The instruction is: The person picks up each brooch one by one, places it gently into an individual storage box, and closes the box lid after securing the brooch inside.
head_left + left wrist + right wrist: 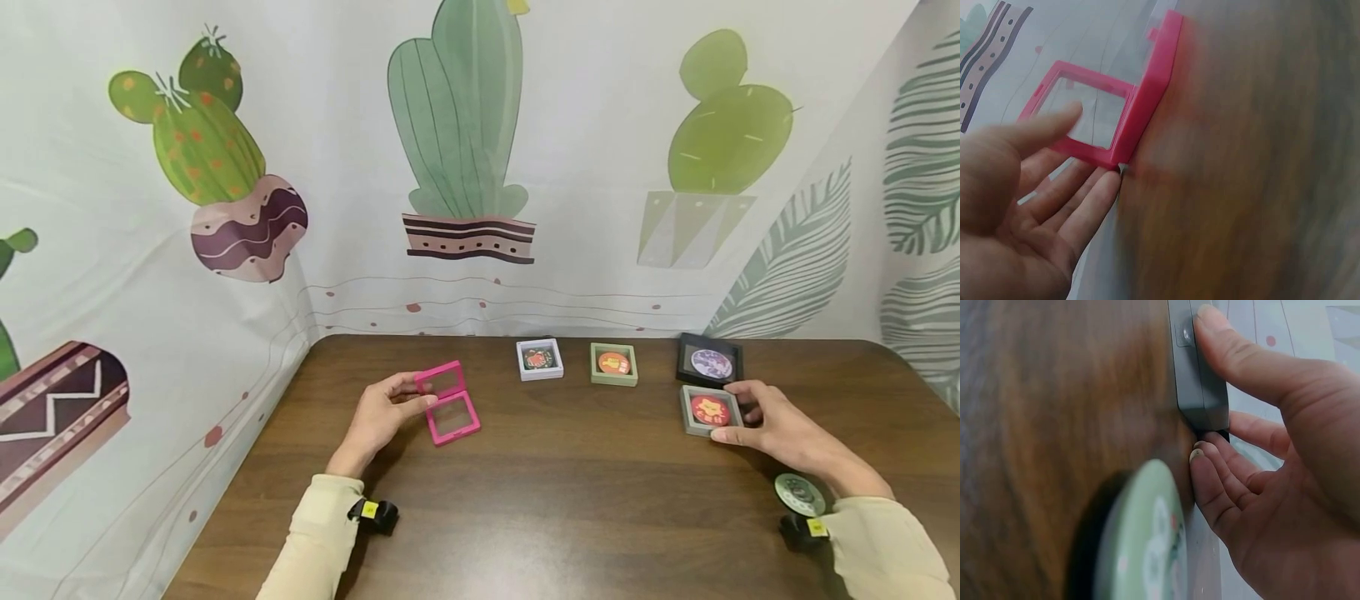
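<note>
A pink hinged display frame (456, 436) stands unfolded on the left of the table, its two clear panes showing no disc. My left hand (377, 419) holds its raised half at the left side; the thumb crosses the pane in the left wrist view, fingers behind the pink frame (1161, 72). On the right, my right hand (787, 427) grips a grey display frame (687, 410) by its right side, thumb at the near edge. Inside that frame is a red disc (709, 409) with a yellow star figure. The right wrist view shows the grey frame's edge (1200, 394) between thumb and fingers.
Behind the grey frame lies a black frame (685, 364) with a purple disc. A green frame (615, 382) and a white frame (542, 375) stand along the back edge. A loose pale-green round disc (800, 495) lies by the right wrist. A cactus-print cloth (592, 167) hangs behind.
</note>
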`<control>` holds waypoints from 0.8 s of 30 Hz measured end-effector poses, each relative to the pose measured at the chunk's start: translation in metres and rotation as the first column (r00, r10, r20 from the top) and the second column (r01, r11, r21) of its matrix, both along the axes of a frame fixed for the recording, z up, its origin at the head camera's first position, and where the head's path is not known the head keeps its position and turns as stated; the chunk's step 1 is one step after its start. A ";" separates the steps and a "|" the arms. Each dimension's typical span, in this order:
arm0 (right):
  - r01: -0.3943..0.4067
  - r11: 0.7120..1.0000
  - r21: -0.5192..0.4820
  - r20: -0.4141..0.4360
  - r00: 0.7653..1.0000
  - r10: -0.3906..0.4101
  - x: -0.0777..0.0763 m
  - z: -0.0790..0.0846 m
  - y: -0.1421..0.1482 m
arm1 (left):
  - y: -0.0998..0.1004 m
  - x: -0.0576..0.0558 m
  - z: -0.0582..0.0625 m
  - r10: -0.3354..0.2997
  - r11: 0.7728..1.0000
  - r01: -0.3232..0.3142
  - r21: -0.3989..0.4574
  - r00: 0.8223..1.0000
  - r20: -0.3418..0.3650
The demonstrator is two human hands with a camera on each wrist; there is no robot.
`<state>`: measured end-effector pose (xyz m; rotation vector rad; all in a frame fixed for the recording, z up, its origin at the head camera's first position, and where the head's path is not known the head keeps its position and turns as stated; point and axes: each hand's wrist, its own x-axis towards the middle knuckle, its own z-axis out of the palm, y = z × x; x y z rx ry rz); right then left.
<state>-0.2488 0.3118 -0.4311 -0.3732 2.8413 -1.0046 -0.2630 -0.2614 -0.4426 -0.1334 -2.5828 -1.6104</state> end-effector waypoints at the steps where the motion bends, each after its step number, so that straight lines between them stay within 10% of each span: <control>1: 0.000 1.000 0.002 -0.001 1.000 0.000 0.000 0.000 0.000 | -0.001 0.001 0.001 -0.010 1.000 0.010 0.000 1.000 0.004; 12: 0.023 0.999 0.024 0.029 0.999 -0.023 0.005 0.005 0.004 | -0.016 0.006 0.006 -0.152 0.945 0.168 -0.280 0.985 0.078; 24: 0.045 0.996 0.080 0.008 0.999 -0.046 0.015 0.006 0.017 | -0.010 0.006 -0.001 -0.239 0.899 0.266 -0.348 0.964 0.118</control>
